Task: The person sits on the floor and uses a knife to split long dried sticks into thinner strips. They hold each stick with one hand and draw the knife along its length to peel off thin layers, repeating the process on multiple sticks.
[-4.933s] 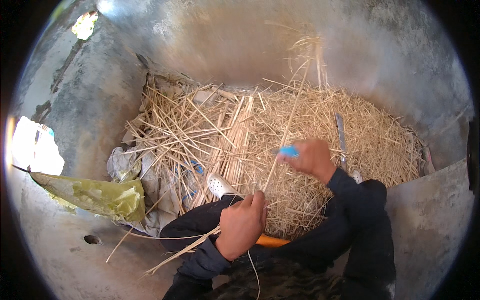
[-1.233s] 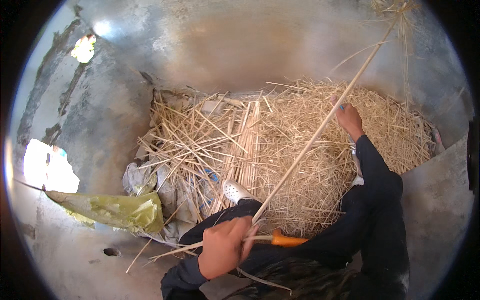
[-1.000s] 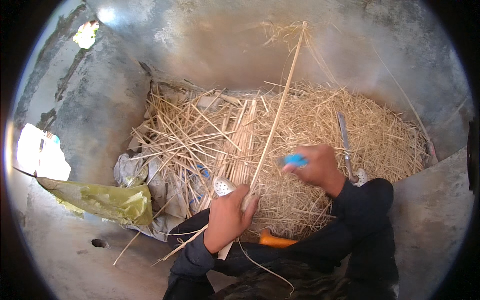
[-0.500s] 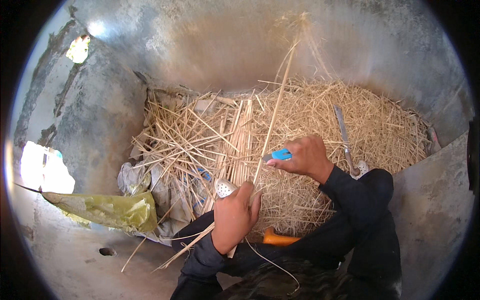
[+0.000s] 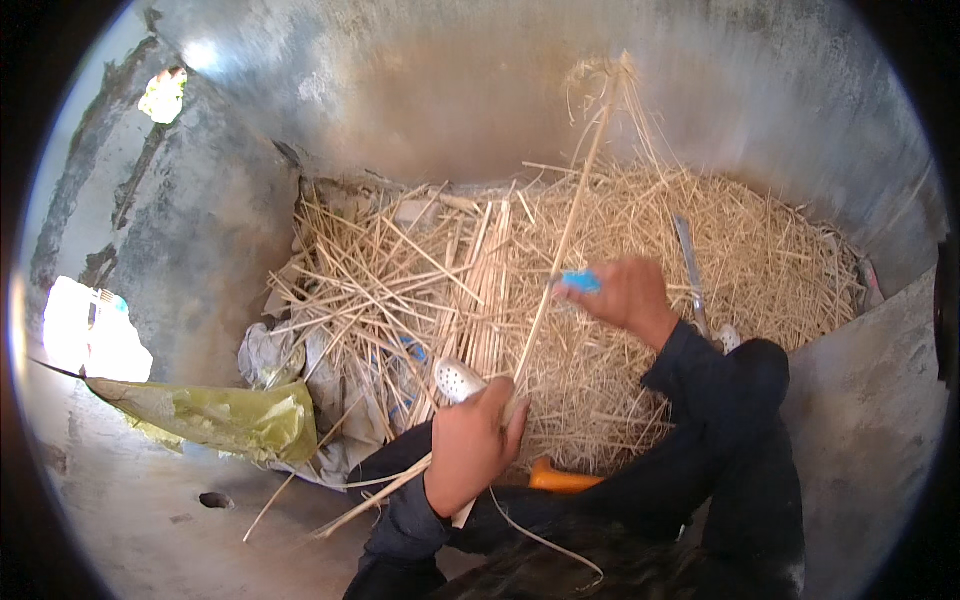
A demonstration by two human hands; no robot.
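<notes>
My left hand (image 5: 478, 440) is closed round the lower end of a long, pale split strip (image 5: 572, 228), which looks like bamboo or cane. Away from me the strip slants up to a frayed tip with curled shavings (image 5: 622, 80). Thinner strips (image 5: 375, 505) stick out behind the same hand. In my right hand (image 5: 632, 298), whose fingers are wrapped round it, is a blue utility knife (image 5: 580, 282). Its blade lies against the strip about midway along, slightly blurred.
Shavings (image 5: 740, 250) heap up on the right; loose strips (image 5: 370, 270) and a neat row of strips (image 5: 490, 270) lie left. A long-bladed knife (image 5: 690, 265) rests on the shavings. An orange handle (image 5: 562, 480) shows by my legs. A yellow-green sack (image 5: 220, 415) hangs left. Grey walls (image 5: 420, 90) enclose the spot.
My right hand with the utility knife has moved up along the strip, away from my left hand. The strip's far end has shifted slightly right; my left hand has kept its hold.
</notes>
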